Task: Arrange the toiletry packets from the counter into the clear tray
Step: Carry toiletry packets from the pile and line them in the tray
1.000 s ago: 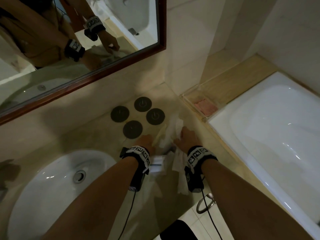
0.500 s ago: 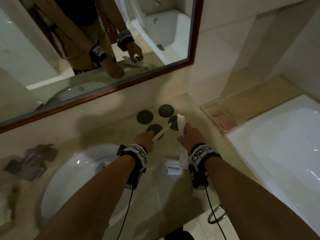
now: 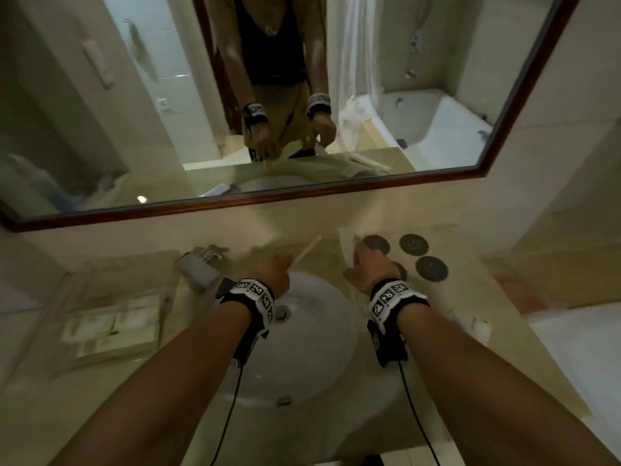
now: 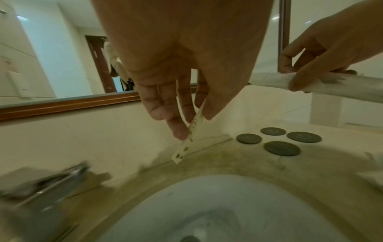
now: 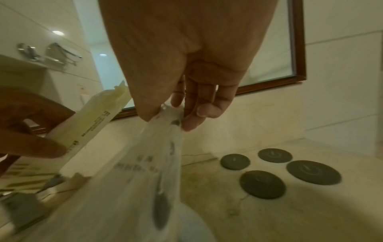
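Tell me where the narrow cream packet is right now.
The narrow cream packet is pinched in the left hand, held in the air above the sink, left of the four dark coasters.

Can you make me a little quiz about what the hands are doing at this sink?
1. True or false: the left hand pinches a narrow yellowish packet.
2. How many dark round coasters lie on the counter? A) two B) four C) six
3. Fill in: the right hand holds a white ____ packet above the sink.

Key: 1 true; 2 B; 3 plastic.
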